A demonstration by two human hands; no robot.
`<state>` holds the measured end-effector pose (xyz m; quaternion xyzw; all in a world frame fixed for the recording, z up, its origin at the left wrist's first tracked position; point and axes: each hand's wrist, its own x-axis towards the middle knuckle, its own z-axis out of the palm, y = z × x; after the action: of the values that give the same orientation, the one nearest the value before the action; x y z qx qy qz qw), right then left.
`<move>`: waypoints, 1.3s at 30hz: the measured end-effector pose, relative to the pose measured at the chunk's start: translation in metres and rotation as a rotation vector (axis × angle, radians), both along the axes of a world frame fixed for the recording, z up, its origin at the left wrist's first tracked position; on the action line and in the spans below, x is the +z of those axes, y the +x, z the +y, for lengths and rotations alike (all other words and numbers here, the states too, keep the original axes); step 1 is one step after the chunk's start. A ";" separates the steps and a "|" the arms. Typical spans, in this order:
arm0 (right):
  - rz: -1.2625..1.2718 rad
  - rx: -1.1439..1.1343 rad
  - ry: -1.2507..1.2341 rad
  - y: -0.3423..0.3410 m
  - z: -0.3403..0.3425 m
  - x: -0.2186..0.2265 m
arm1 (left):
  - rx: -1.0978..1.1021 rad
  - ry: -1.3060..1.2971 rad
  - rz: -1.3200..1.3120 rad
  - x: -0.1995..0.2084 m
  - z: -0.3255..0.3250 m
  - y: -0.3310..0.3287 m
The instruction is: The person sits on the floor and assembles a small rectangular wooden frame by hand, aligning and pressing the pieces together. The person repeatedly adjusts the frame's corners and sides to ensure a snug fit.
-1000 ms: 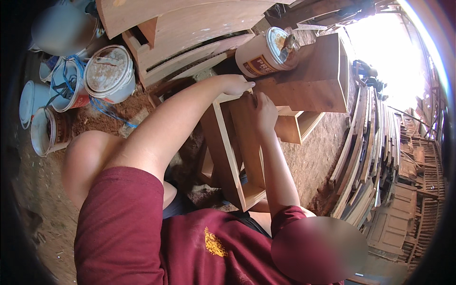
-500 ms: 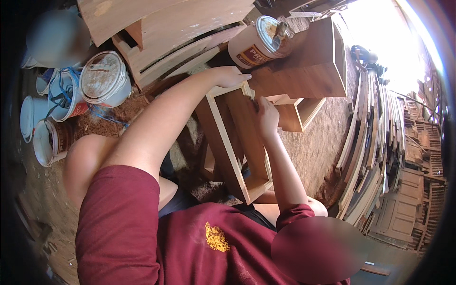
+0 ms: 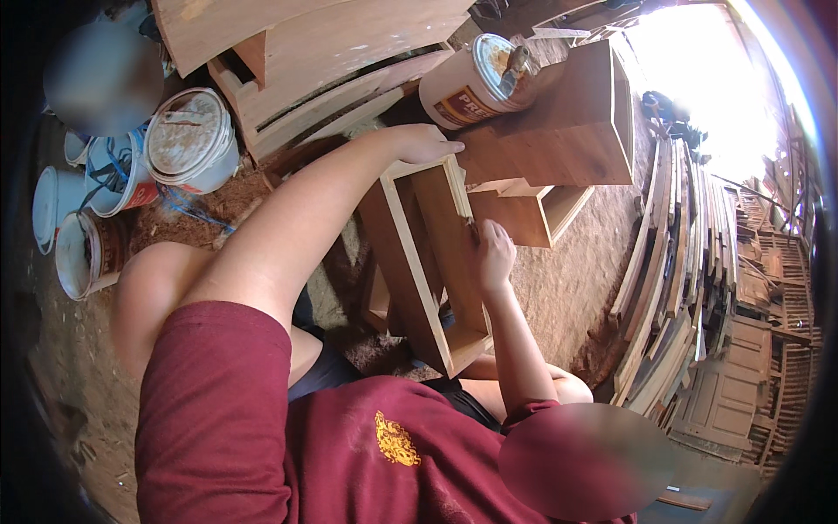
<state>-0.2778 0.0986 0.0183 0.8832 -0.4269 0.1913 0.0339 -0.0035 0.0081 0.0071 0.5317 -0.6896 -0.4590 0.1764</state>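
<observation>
Bracing left hand (image 3: 425, 144): clamping open wooden box frame (image 3: 447, 240), 12 o'clock
Right hand (image 3: 496, 251): curling at rim (image 3: 459, 194), 2 o'clock; grip unclear
Rim: probably needing steady, even pressure

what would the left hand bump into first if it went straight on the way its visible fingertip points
Most likely the big brown wooden box, to the right of the left hand; depth is unclear, so the hand might pass above it.
</observation>
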 end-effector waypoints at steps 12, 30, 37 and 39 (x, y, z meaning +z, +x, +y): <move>0.031 0.013 0.012 0.072 -0.063 0.004 | 0.021 0.017 0.042 -0.002 0.000 -0.001; -0.105 0.049 0.068 0.057 -0.036 0.007 | 0.014 -0.016 0.024 -0.003 -0.002 -0.003; -0.942 -0.166 1.063 0.026 -0.009 0.046 | -0.038 -0.073 -0.197 0.008 0.003 -0.007; -1.054 -0.172 1.066 0.005 -0.001 0.053 | -0.114 -0.101 -0.376 0.041 0.007 -0.013</move>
<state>-0.2730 0.0977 0.0717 0.5352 -0.4887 0.3529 -0.5918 -0.0162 0.0149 0.0483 0.5586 -0.7615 -0.3256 0.0449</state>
